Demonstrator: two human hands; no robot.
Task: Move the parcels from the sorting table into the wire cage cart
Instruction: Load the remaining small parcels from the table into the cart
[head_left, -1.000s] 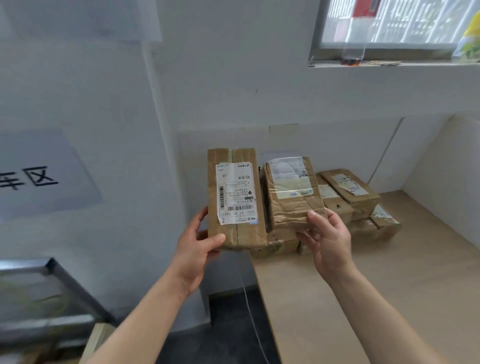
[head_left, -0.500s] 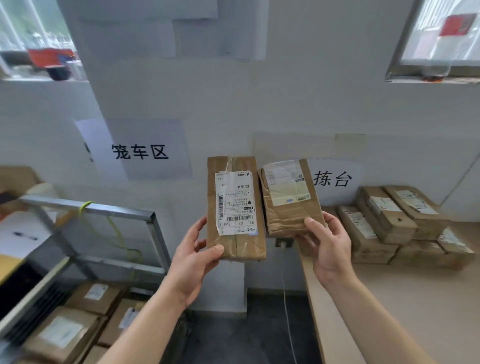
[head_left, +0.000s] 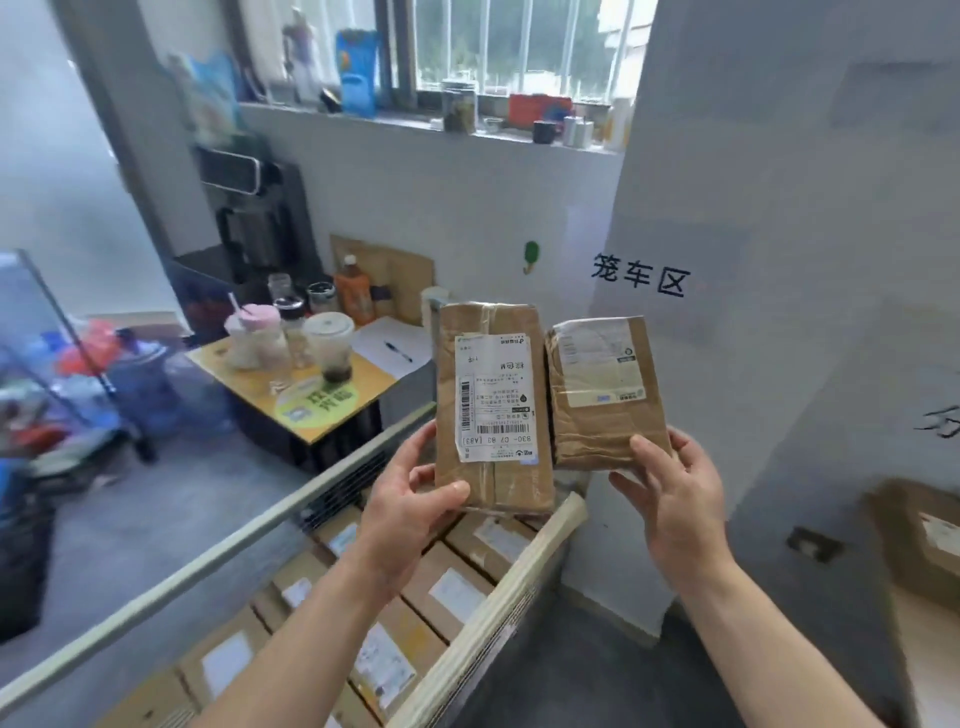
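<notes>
My left hand (head_left: 415, 499) grips the bottom of a tall brown parcel (head_left: 491, 364) with a white barcode label, held upright. My right hand (head_left: 675, 493) holds a shorter, crumpled brown parcel (head_left: 608, 415) by its lower edge, just to the right of the first. Both parcels hang above the near corner of the wire cage cart (head_left: 519, 571), whose pale rails run across the lower left. Inside the cart lie several brown parcels (head_left: 415, 613) with white labels, packed side by side. One more parcel (head_left: 924, 540) shows at the right edge.
A yellow side table (head_left: 363, 395) behind the cart carries cups, jars, a bottle and paper with a pen. A black machine (head_left: 249, 218) stands against the wall. A white pillar (head_left: 753, 312) with black characters rises on the right. Clutter and a bin sit at far left.
The view has swung left from the sorting table to the cage cart. Both hands still hold their parcels, now above the cart's corner instead of beside the table.
</notes>
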